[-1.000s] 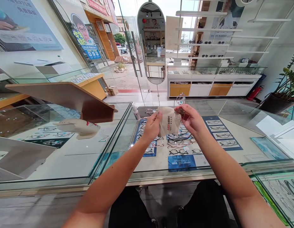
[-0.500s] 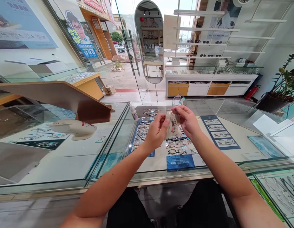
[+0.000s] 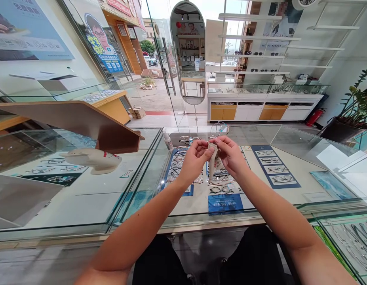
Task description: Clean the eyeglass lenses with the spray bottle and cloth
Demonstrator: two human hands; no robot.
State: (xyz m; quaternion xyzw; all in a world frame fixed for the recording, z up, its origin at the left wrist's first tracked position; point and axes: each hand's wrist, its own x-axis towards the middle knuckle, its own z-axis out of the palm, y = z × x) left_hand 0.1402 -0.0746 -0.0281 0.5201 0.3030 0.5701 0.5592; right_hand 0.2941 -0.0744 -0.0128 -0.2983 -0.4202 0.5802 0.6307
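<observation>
The printed lens cloth (image 3: 212,164) swings edge-on, pinched in the left hand (image 3: 196,159); the right hand (image 3: 231,157) pinches the eyeglasses (image 3: 218,128), jutting beyond the grip, neither yet set down.

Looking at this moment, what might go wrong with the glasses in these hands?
The glasses look thin-rimmed, and the left hand and right hand work close together at them, so uneven pressure could bend the frame.
The hands are above a glass counter; a slip might drop the glasses onto that hard surface.
The bunched cloth hides part of the grip, so a finger could perhaps smudge a lens unnoticed.
</observation>
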